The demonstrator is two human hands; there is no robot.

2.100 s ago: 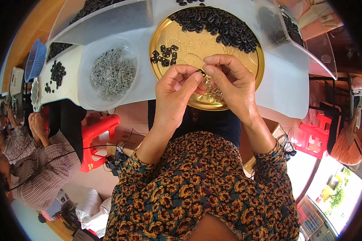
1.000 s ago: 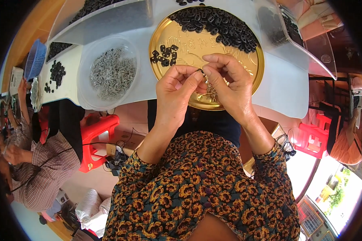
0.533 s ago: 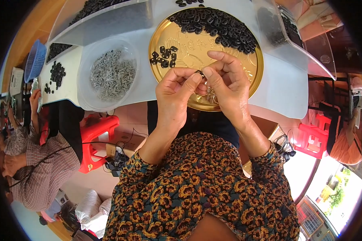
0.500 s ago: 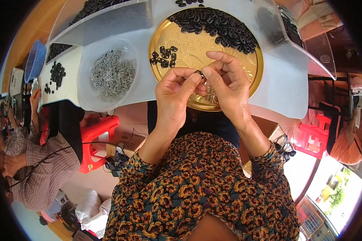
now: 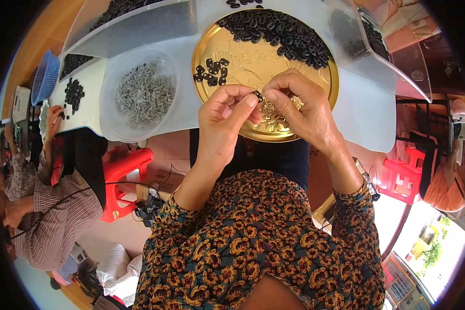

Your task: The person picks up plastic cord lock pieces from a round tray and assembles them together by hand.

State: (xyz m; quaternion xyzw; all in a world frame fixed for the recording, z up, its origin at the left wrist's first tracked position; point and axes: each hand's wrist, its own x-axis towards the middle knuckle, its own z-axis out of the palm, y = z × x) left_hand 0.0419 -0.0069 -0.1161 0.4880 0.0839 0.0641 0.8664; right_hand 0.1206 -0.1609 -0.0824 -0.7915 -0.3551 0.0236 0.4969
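Observation:
Above the near part of a round gold tray (image 5: 204, 44), my left hand (image 5: 223, 116) pinches a small black piece with holes (image 5: 258, 96) between thumb and forefinger. Just to its right, my right hand (image 5: 307, 106) has thumb and forefinger pressed together; whatever lies between them is too small to make out. Under my hands, several small shiny metal pieces (image 5: 275, 120) rest on the tray. A heap of black oval pieces with holes (image 5: 279, 33) covers its far side. At the tray's left side sits a small cluster of black pieces (image 5: 212, 72).
Left of the tray stands a clear plastic bowl (image 5: 108, 93) of small silver metal parts (image 5: 144, 95). Clear bins (image 5: 155, 31) with black pieces flank the table's far side. A co-worker's hand (image 5: 53, 121) is near loose black pieces (image 5: 74, 95). Red stools (image 5: 124, 181) stand below.
My right hand has drawn slightly right, away from the black piece, and its raised fingers have curled in. My left hand keeps its pinch in nearly the same place.

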